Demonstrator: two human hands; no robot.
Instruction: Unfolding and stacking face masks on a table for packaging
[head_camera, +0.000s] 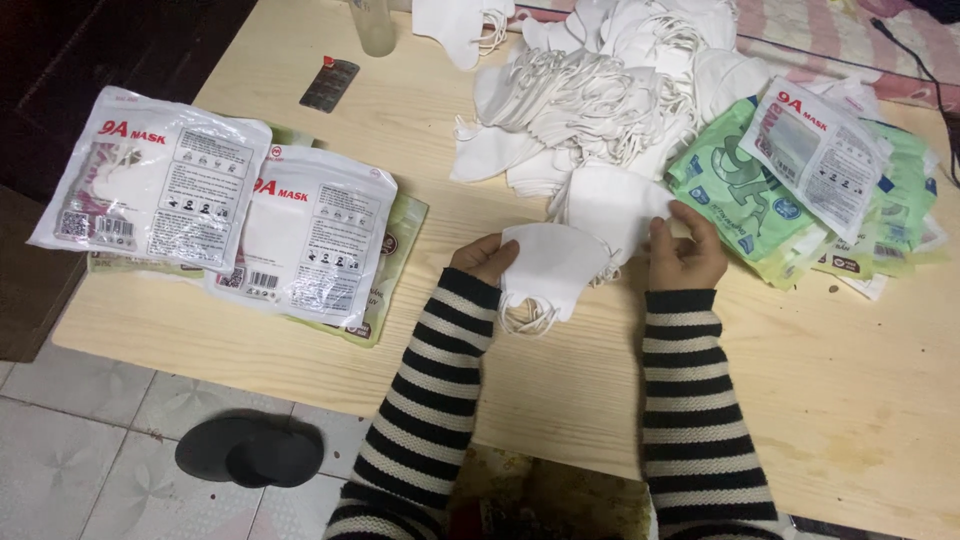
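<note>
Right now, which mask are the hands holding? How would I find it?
Look at the pale wooden table, near its front edge, between the two striped sleeves. The left hand and right hand hold a small stack of white masks. Unlike the big heap of masks behind, it sits apart, neatly gathered.

The mask (548, 268) and the mask pile (600, 100) are white. Sleeves (430, 390) carry black and cream stripes. The counter (850, 390) is pale wood grain. Packets (150, 180) are white with red lettering; bags (735, 185) are green. Slippers (250, 452) are black; floor tiles (60, 460) are grey-white.
</note>
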